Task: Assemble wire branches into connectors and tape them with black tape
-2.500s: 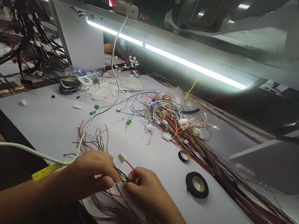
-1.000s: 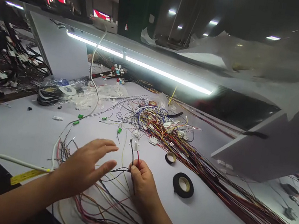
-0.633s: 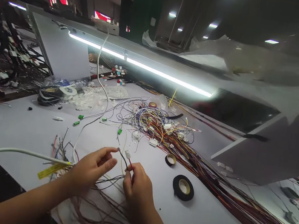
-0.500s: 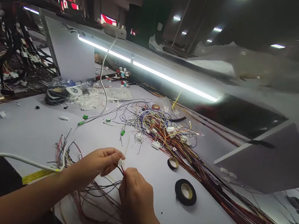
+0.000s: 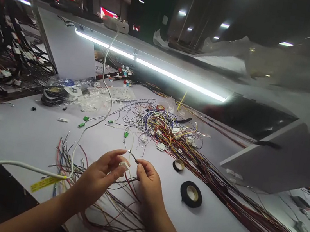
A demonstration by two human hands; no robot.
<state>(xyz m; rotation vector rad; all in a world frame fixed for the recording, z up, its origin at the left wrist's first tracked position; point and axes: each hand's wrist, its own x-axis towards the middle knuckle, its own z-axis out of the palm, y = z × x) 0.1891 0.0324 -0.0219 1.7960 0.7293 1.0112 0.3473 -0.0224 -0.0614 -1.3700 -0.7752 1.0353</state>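
Observation:
My left hand (image 5: 100, 174) pinches a small white connector (image 5: 124, 164) between thumb and fingers. My right hand (image 5: 148, 180) is closed on a thin dark wire (image 5: 133, 156) whose metal tip points up and left, just above the connector. Both hands hover over a fan of loose coloured wires (image 5: 104, 202) lying on the white table (image 5: 21, 133).
A roll of black tape (image 5: 191, 193) and a smaller roll (image 5: 178, 164) lie right of my hands. A tangled wire heap with white connectors (image 5: 167, 128) lies beyond. A white cable with a yellow tag (image 5: 42, 182) crosses at left. A lit lamp bar (image 5: 151, 68) runs along the back.
My left hand went from open above the wires to pinching the white connector. My right hand let go of the connector's lead and now holds a single dark wire by its end.

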